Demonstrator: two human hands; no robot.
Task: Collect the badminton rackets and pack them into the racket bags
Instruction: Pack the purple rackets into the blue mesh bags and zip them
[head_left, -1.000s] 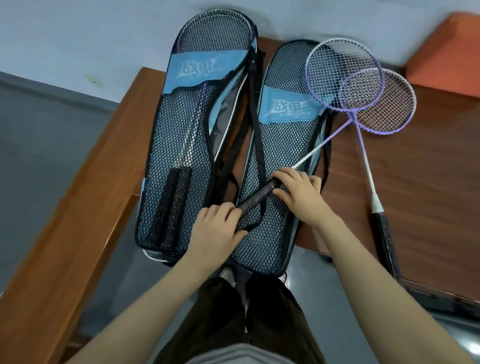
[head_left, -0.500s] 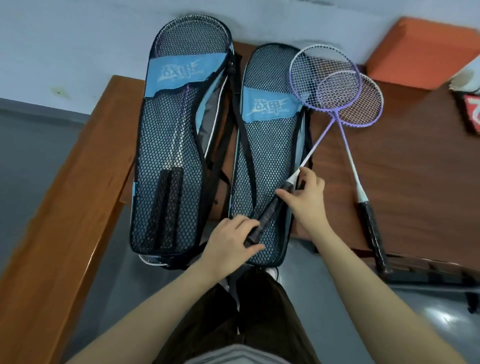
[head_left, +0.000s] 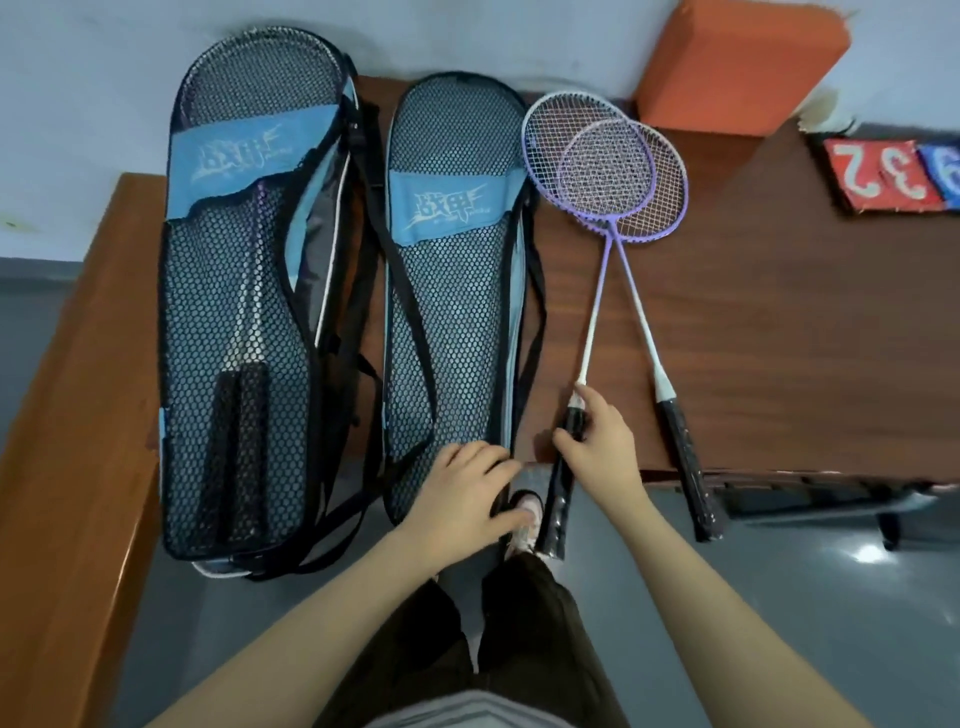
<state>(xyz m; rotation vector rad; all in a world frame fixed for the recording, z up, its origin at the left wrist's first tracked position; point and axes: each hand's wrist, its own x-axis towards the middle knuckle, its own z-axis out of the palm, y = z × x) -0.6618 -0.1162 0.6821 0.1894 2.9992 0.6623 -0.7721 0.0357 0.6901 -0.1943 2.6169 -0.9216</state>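
Your right hand (head_left: 597, 447) now grips the black handle of the first purple racket (head_left: 589, 338), thumb and fingers curled round it just below the white collar. A second ago this handle lay across the mesh of the empty bag (head_left: 452, 312) with both hands on it; it now lies clear of the bag, just outside its right edge, the shaft running away from your fingertips to the head on the table (head_left: 779, 338). Your left hand (head_left: 462, 499) has left the handle and rests on the near end of the empty bag, fingers spread and nearly straight; whether they catch the edge cannot be told.

The second purple racket (head_left: 657, 332) lies untouched just beyond your right hand, its head overlapping the first. The full bag (head_left: 239, 312), well to the left of your left fingers, already shows two handles through its mesh.

Judgement: the racket is drawn aside so that the bag's opening can be found; insertion is not yet begun. Neither purple racket is packed
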